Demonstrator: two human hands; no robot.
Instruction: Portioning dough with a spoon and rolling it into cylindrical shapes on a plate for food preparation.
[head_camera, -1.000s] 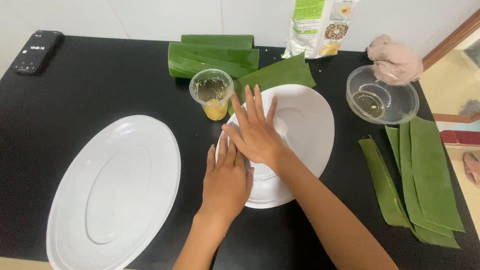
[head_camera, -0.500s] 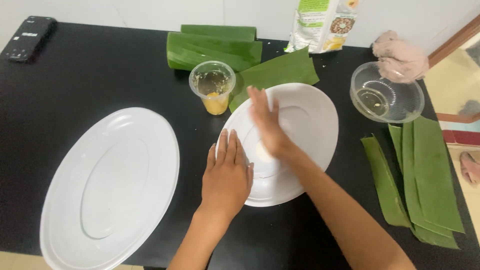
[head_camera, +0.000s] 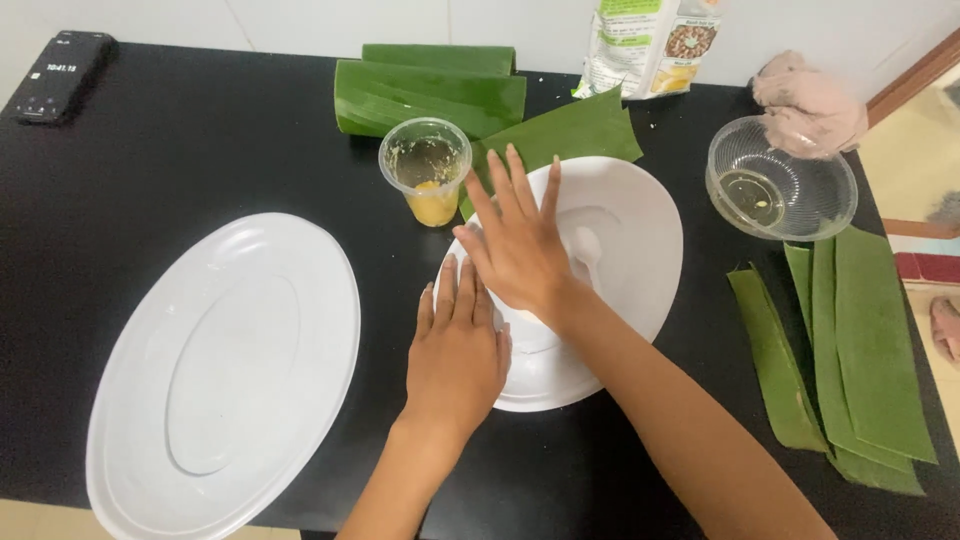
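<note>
Both hands flat on the white oval plate (head_camera: 640, 230), centre of frame.

Right hand (head_camera: 520, 250) lies palm-down, fingers spread, across the plate's left half; half a second ago it stood on edge mid-plate, so it has laid itself flat again, much as a second back. Left hand (head_camera: 455, 350) rests open, fingers together, on the plate's lower-left rim, barely shifted. Neither hand grips anything. A green leaf piece (head_camera: 560, 135) lies tucked under the plate's upper edge. Plastic cup (head_camera: 426, 170) with yellow dregs sits just upper left. Larger white platter (head_camera: 225, 365) at lower left. Folded leaves (head_camera: 430, 90) top centre, leaf strips (head_camera: 850, 350) right, clear bowl (head_camera: 780, 190) upper right.
</note>
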